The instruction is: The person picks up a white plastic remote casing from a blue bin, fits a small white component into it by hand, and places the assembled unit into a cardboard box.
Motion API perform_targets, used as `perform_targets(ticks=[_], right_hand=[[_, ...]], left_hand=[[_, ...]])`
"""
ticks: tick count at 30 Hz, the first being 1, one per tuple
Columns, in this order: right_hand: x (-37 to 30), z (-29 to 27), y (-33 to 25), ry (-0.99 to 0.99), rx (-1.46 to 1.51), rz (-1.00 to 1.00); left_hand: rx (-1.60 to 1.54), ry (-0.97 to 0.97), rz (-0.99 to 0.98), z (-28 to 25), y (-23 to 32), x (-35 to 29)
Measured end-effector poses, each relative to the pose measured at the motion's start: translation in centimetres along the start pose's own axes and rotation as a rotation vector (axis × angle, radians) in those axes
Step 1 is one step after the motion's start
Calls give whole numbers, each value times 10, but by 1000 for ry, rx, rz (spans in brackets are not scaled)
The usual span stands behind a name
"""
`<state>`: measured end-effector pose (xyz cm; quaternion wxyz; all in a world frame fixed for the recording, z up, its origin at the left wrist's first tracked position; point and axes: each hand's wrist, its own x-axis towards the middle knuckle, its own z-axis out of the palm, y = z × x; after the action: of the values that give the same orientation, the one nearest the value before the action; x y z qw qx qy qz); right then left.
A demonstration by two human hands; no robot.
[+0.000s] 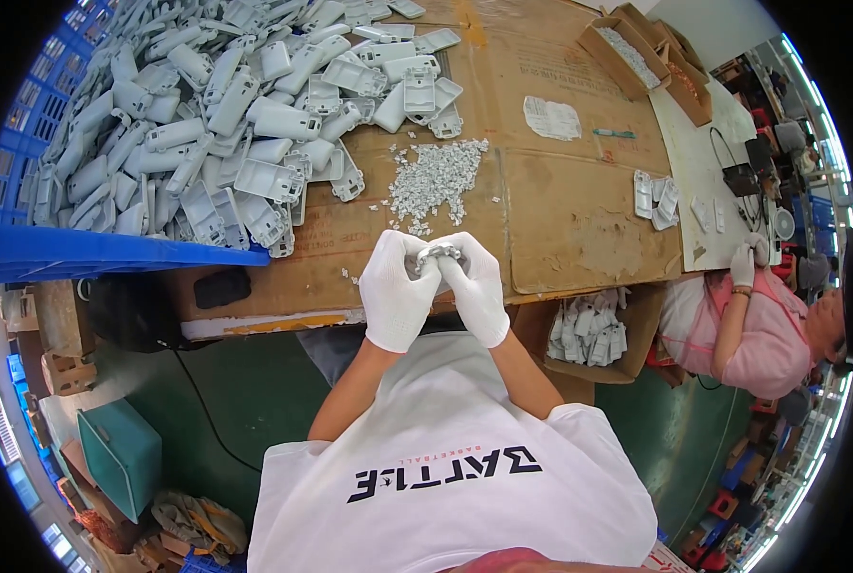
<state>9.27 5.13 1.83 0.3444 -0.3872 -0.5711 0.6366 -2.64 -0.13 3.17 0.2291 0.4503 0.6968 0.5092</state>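
Observation:
Both of my hands wear white gloves and meet at the front edge of the cardboard-covered table (550, 220). My left hand (394, 296) and my right hand (478, 286) are closed around a pale grey plastic casing (438, 252), thumbs pressed on its near end. Most of the casing is hidden by the fingers. Just beyond the hands lies a loose heap of tiny white plastic parts (436, 181). To the far left rises a large pile of similar pale grey casings (254, 119), some face up and some face down.
A blue crate wall (111, 253) borders the pile. At right, a cardboard box (644, 334) holds white parts, near a co-worker in pink (765, 334) with gloved hands. Farther back are a paper slip (552, 118), a pen (614, 133), several casings (655, 199) and small-part boxes (627, 57).

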Motion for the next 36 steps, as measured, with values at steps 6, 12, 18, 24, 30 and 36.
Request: perform_targets(ticks=[6, 12, 18, 24, 30, 36], right_hand=[[-1, 3, 2, 23, 43, -4], [-2, 2, 1, 20, 33, -69], [-2, 2, -2, 92, 55, 15], [-1, 5, -5, 87, 166, 108], [0, 7, -1, 73, 104, 66], [2, 7, 8, 118, 94, 81]], left_hand=[[-3, -2, -12, -1, 1, -1], [-46, -6, 7, -1, 1, -3], [-35, -59, 172, -4, 2, 4], [95, -23, 98, 3, -5, -5], [125, 6, 91, 7, -5, -8], [143, 20, 96, 8, 0, -8]])
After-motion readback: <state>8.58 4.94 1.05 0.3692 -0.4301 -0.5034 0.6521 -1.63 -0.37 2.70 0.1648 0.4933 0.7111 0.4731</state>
